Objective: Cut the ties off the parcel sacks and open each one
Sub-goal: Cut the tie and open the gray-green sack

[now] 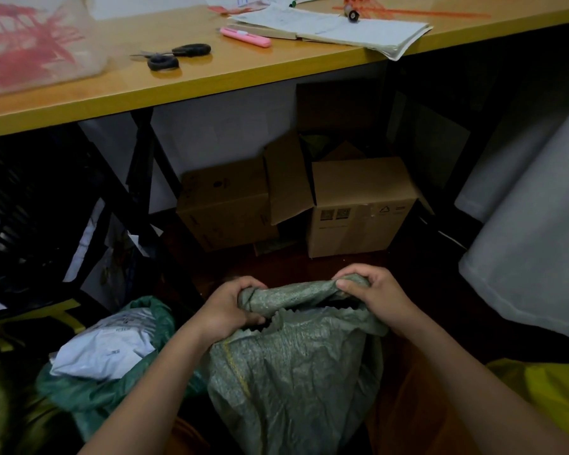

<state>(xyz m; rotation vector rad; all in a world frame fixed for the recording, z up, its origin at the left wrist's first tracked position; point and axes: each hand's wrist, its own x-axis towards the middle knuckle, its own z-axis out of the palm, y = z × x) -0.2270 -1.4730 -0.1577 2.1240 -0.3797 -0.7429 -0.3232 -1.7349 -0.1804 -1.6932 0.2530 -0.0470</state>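
A grey-green woven parcel sack stands on the floor in front of me, its mouth partly open with a dark gap showing. My left hand grips the bunched rim at the left of the mouth. My right hand grips the rim at the right, thumb on top. To the left lies a darker green sack, open, with white parcels showing. Black-handled scissors and a pink utility knife lie on the yellow table.
Cardboard boxes stand under the table. A black crate sits at the left. Big pale sacks fill the right side, and a yellow bag lies at lower right. Papers and orange ties lie on the table.
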